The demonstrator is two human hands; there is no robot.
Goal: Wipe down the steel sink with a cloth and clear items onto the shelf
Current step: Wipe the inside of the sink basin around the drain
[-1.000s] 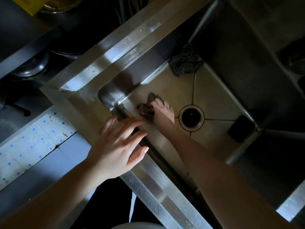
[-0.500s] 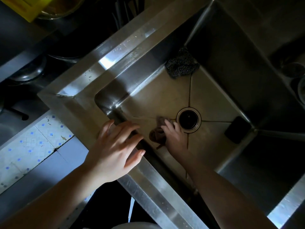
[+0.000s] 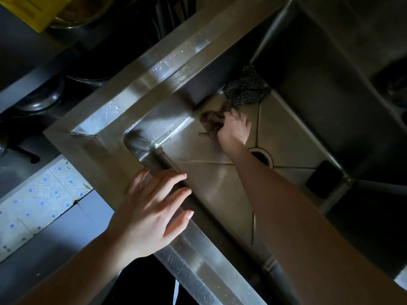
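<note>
The steel sink (image 3: 141,93) fills the middle of the view, its basin floor sloping to a round drain (image 3: 263,158). My right hand (image 3: 233,128) reaches deep into the basin and grips a dark brown cloth (image 3: 212,119), pressed on the floor near the far wall. My left hand (image 3: 152,208) rests flat on the near rim of the sink, fingers spread, holding nothing. A dark mesh scrubber (image 3: 246,86) lies in the far corner of the basin, just beyond the cloth.
A black rectangular sponge (image 3: 323,179) lies at the basin's right corner. Dark pots (image 3: 37,100) and a yellow object (image 3: 33,12) sit on the counter at upper left. A tiled floor with blue dots (image 3: 39,201) shows at lower left.
My right hand has swept the cloth from beside the drain up across the basin floor toward the far corner by the scrubber. My left hand has stayed on the rim.
</note>
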